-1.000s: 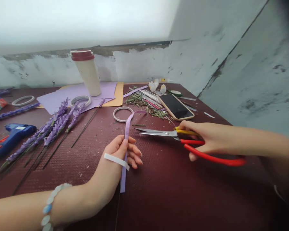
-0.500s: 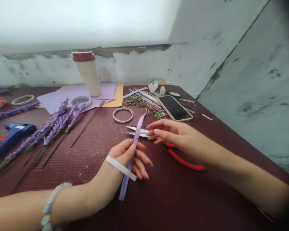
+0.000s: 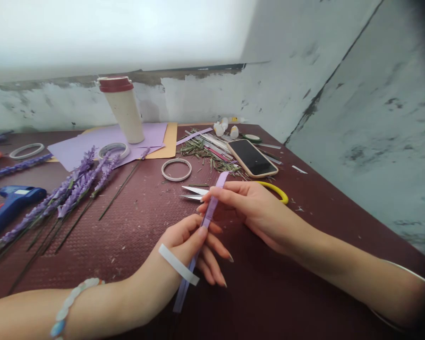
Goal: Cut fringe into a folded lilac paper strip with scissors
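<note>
My left hand (image 3: 189, 243) pinches a narrow lilac paper strip (image 3: 182, 293) between thumb and forefinger, its other fingers loosely curled. A short piece of white tape (image 3: 178, 265) clings to the back of that hand near the thumb and sticks out across the strip. Higher up, my right hand (image 3: 246, 203) grips the strip's upper part between thumb and fingers. Behind the right hand lie scissors (image 3: 194, 191), blades pointing left and partly apart, with a yellow handle loop showing on the right. The rest of the scissors is hidden by the hand.
Lavender stems (image 3: 74, 186) and a blue glue gun (image 3: 12, 203) lie left. Tape rolls (image 3: 176, 178), lilac sheets (image 3: 71, 146) and a lidded cup (image 3: 123, 113) stand farther back. A phone (image 3: 253, 158) rests beside cut green stem bits (image 3: 194, 148). A wall borders the table's right side.
My right hand has moved from above the scissors onto the strip's upper part and closed on it. The left hand still holds the strip, slightly lower. The view has shifted a little.
</note>
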The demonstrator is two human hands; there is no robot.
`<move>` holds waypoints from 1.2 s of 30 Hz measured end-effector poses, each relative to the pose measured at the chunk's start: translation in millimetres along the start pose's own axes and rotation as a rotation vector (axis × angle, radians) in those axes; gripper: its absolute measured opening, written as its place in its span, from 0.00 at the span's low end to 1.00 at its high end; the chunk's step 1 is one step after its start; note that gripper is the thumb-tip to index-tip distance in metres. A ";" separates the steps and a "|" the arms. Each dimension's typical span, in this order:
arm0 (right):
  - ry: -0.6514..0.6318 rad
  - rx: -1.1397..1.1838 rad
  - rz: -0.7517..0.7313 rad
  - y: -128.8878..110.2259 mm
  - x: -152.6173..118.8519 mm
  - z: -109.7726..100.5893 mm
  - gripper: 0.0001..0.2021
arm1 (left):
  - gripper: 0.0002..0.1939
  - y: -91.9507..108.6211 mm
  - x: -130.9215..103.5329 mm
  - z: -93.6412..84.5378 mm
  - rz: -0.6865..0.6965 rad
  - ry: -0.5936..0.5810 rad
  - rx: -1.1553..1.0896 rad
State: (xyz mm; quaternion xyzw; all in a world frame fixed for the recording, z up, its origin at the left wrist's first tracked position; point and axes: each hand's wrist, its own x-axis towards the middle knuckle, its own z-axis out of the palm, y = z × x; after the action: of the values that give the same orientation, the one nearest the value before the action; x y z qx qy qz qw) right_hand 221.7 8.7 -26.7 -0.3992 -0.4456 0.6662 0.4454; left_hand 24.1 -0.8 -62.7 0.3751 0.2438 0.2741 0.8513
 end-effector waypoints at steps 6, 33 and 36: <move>0.016 -0.009 0.009 -1.3 1.5 -0.3 0.19 | 0.22 -0.4 -1.5 -1.0 -0.015 0.001 0.028; 0.056 -0.023 0.018 -1.8 2.8 -12.0 0.13 | 0.25 -3.8 3.9 -0.7 -0.075 -0.034 -0.020; 0.048 -0.022 0.002 -1.0 2.5 -12.1 0.14 | 0.26 -2.8 4.7 -2.1 -0.098 -0.023 -0.019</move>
State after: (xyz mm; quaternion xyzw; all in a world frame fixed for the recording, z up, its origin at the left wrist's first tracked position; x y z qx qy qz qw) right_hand 232.5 14.1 -29.5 -0.4206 -0.4417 0.6518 0.4508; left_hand 27.0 1.7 -67.1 0.3577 0.2494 0.2302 0.8700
